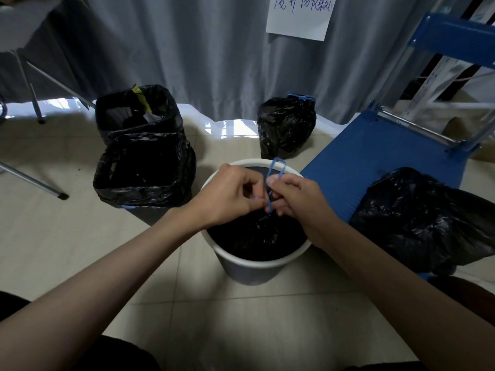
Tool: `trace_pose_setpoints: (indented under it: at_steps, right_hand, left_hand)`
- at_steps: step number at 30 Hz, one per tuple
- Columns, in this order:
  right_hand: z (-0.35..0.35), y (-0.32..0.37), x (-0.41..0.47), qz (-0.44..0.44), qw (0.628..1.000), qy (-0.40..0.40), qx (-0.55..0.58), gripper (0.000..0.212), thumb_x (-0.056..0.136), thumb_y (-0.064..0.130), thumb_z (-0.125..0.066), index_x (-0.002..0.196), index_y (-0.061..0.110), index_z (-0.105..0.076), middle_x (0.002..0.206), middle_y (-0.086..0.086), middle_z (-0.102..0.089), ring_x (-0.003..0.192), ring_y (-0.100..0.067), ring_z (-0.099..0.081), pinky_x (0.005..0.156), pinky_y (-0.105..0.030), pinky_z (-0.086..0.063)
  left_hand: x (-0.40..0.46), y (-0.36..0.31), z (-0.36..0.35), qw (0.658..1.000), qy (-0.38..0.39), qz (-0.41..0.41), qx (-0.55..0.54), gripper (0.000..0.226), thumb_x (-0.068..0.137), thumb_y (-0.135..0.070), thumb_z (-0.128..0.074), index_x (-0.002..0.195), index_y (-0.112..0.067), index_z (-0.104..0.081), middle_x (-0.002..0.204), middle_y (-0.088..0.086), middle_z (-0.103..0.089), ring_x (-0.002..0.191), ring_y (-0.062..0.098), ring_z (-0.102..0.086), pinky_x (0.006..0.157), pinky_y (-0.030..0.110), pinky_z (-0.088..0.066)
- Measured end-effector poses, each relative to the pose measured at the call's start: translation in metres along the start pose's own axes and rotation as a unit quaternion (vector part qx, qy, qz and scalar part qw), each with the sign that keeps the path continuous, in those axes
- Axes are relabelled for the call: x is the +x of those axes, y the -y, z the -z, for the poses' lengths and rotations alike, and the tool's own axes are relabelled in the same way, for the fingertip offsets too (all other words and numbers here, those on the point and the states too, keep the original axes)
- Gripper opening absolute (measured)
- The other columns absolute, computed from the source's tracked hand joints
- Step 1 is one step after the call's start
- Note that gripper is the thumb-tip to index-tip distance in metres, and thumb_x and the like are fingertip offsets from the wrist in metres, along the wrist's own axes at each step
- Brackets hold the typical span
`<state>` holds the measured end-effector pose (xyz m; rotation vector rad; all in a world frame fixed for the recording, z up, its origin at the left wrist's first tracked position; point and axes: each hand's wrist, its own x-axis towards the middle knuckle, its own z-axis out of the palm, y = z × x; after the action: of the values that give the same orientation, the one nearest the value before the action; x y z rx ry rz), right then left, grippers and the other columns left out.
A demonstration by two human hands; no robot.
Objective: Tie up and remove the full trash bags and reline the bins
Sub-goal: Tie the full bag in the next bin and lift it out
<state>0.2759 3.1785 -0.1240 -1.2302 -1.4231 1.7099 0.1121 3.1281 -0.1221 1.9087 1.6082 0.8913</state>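
Two hands pinching blue drawstring [273, 183], white bin [249, 266], tiled floor [233, 317]

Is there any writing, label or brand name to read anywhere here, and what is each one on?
Handwritten blue characters on the white paper sheet hanging on the grey curtain: one line, cut off by the top edge of the picture and too loosely written to read with certainty.
No print or label shows on the white bin, the black trash bags or the blue cart.
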Motion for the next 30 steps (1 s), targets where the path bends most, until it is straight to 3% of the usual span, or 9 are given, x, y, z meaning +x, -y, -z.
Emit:
trace_pose_setpoints:
  at_steps: [2,4,9,11,13,16,20,25,30]
  right_hand:
    - [-0.003,0.003,0.001,0.003,1.000,0.013,0.020,0.031,0.091,0.007,-0.064,0.120,0.006,-0.053,0.078,-0.013,-0.064,0.058,-0.021,-0.065,0.051,-0.025,-0.046]
    - [-0.006,0.004,-0.001,0.024,0.999,0.045,-0.004,0.046,0.086,-0.004,-0.061,0.127,0.012,-0.047,0.079,-0.012,-0.062,0.063,-0.017,-0.063,0.053,-0.023,-0.046]
    - [-0.009,0.003,-0.006,0.053,0.993,0.088,-0.066,0.052,0.081,-0.012,-0.062,0.121,0.017,-0.047,0.099,-0.009,-0.054,0.072,-0.010,-0.060,0.064,-0.017,-0.050]
    - [-0.008,0.003,-0.006,0.057,0.994,0.076,-0.055,0.055,0.080,-0.012,-0.064,0.122,0.017,-0.044,0.099,-0.006,-0.053,0.073,-0.010,-0.061,0.064,-0.015,-0.050]
    - [-0.006,0.002,-0.005,0.061,0.995,0.035,-0.073,0.057,0.080,-0.008,-0.068,0.124,0.019,-0.043,0.098,-0.003,-0.052,0.071,-0.007,-0.060,0.063,-0.014,-0.050]
    - [-0.003,-0.002,-0.003,0.124,0.983,-0.033,-0.132,0.043,0.081,0.000,-0.071,0.112,0.018,-0.049,0.088,0.001,-0.054,0.066,-0.007,-0.056,0.066,-0.020,-0.050]
    - [-0.010,-0.005,-0.005,0.203,0.959,-0.009,-0.199,0.019,0.076,0.010,-0.080,0.082,0.010,-0.062,0.071,-0.003,-0.064,0.063,-0.018,-0.061,0.063,-0.023,-0.053]
    - [-0.013,-0.008,-0.009,0.211,0.950,-0.023,-0.230,0.021,0.073,0.016,-0.084,0.068,0.012,-0.064,0.057,0.011,-0.061,0.053,0.000,-0.057,0.056,-0.008,-0.042]
    - [-0.013,-0.008,-0.010,0.208,0.943,-0.056,-0.255,0.017,0.076,0.016,-0.081,0.067,0.015,-0.067,0.056,0.013,-0.060,0.054,0.004,-0.057,0.057,-0.005,-0.041]
  left_hand:
    - [0.002,0.005,0.006,0.995,0.012,0.071,-0.072,0.019,0.070,-0.021,-0.080,0.060,-0.019,-0.063,0.074,0.009,-0.073,0.074,0.033,-0.068,0.077,0.045,-0.057]
    - [0.003,0.008,0.013,0.983,0.034,0.120,-0.132,0.020,0.068,-0.021,-0.082,0.060,-0.017,-0.064,0.080,0.020,-0.072,0.073,0.031,-0.066,0.078,0.042,-0.052]
    - [-0.004,0.003,0.024,0.950,0.082,0.190,-0.236,0.019,0.075,-0.006,-0.079,0.064,-0.014,-0.066,0.090,0.025,-0.071,0.080,0.019,-0.062,0.081,0.030,-0.047]
    - [-0.005,0.002,0.024,0.934,0.087,0.217,-0.271,0.011,0.079,-0.003,-0.076,0.078,-0.003,-0.065,0.084,0.022,-0.069,0.076,0.017,-0.060,0.076,0.023,-0.049]
    - [-0.004,0.003,0.024,0.913,0.075,0.254,-0.310,0.010,0.082,0.000,-0.073,0.078,-0.001,-0.063,0.076,0.012,-0.067,0.068,0.012,-0.058,0.068,0.016,-0.050]
    - [-0.002,0.004,0.025,0.882,0.044,0.312,-0.351,0.013,0.082,-0.002,-0.073,0.073,-0.007,-0.066,0.071,0.008,-0.067,0.061,0.008,-0.061,0.063,0.013,-0.051]
    - [0.000,0.002,0.023,0.862,0.021,0.345,-0.371,0.006,0.084,-0.003,-0.071,0.079,-0.006,-0.068,0.069,0.007,-0.068,0.061,0.008,-0.061,0.062,0.012,-0.052]
    - [0.002,-0.003,0.018,0.866,0.014,0.340,-0.367,0.006,0.082,-0.005,-0.074,0.083,-0.003,-0.069,0.075,0.011,-0.070,0.064,0.011,-0.061,0.063,0.014,-0.051]
    - [0.001,-0.003,0.017,0.878,-0.002,0.333,-0.345,0.017,0.081,-0.007,-0.077,0.094,0.001,-0.070,0.074,0.011,-0.068,0.066,0.012,-0.061,0.063,0.015,-0.052]
